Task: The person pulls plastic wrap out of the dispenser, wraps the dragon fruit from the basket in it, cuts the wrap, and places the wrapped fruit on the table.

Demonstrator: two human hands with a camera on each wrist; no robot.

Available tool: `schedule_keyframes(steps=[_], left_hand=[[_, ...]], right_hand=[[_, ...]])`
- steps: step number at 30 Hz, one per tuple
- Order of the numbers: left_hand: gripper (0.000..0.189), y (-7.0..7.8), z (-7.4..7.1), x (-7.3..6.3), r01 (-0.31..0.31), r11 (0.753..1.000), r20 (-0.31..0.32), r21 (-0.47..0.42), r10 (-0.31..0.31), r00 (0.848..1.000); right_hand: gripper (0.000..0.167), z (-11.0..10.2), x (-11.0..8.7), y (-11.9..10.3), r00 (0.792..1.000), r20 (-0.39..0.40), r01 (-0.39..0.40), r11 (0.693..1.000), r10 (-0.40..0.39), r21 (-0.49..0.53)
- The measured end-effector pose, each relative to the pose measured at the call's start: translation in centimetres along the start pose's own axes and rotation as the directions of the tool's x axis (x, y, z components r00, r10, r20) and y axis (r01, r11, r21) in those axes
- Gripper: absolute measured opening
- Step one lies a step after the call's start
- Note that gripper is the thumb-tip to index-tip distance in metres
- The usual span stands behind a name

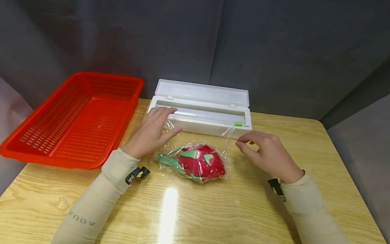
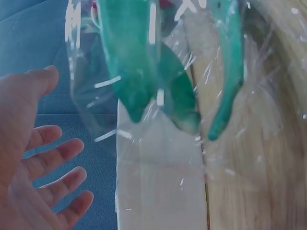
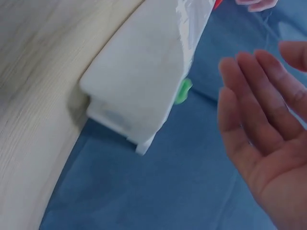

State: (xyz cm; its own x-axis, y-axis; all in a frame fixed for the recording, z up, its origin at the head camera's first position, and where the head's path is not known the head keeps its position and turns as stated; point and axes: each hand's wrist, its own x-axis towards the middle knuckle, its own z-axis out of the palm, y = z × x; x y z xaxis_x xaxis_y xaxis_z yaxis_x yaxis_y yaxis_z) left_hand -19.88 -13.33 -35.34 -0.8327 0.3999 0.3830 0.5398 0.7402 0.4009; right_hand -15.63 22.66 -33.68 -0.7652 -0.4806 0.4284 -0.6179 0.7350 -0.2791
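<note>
A red dragon fruit with green leafy tips lies on the table, covered in clear cling film. From it the film runs back to a white cling film dispenser, whose lid stands raised. Inside is a film roll; a green slide cutter sits at the right end of the front edge. My left hand is above the dispenser's left end, fingers spread and grasping nothing. Beside the right front corner hovers my right hand, loosely bent and holding nothing in the right wrist view.
A red plastic basket with slotted walls stands on the left, close to my left forearm. Behind the wooden table hangs a dark curtain. The table's right edge lies beyond my right arm.
</note>
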Motion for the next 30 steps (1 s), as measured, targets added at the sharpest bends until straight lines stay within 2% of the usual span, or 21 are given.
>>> schedule_keyframes(steps=[5, 12, 20, 26, 30], left_hand=[[0.065, 0.2, 0.1, 0.0, -0.009, 1.0, -0.007, 0.003, 0.009, 1.0], [0.066, 0.8, 0.4, 0.0, -0.011, 1.0, 0.001, 0.002, 0.011, 1.0], [0.064, 1.3, 0.1, 0.1, -0.025, 1.0, 0.009, 0.01, 0.025, 1.0], [0.056, 1.6, -0.1, 0.1, -0.058, 0.998, -0.016, 0.011, 0.058, 0.998], [0.054, 1.9, -0.1, 0.2, -0.098, 0.995, -0.026, 0.023, 0.099, 0.995]], right_hand=[[0.007, -0.2, 0.5, 1.7, 0.99, -0.082, -0.114, 0.993, 0.112, -0.015], [0.022, 0.3, 1.3, 3.4, 0.955, -0.119, -0.275, 0.961, 0.271, -0.015], [0.048, 0.8, 2.2, 4.2, 0.933, -0.051, -0.357, 0.933, 0.355, -0.041], [0.081, 2.1, 3.3, 4.0, 0.894, 0.037, -0.442, 0.892, 0.447, -0.099], [0.093, 2.7, 3.5, 4.1, 0.871, 0.045, -0.481, 0.867, 0.49, -0.131]])
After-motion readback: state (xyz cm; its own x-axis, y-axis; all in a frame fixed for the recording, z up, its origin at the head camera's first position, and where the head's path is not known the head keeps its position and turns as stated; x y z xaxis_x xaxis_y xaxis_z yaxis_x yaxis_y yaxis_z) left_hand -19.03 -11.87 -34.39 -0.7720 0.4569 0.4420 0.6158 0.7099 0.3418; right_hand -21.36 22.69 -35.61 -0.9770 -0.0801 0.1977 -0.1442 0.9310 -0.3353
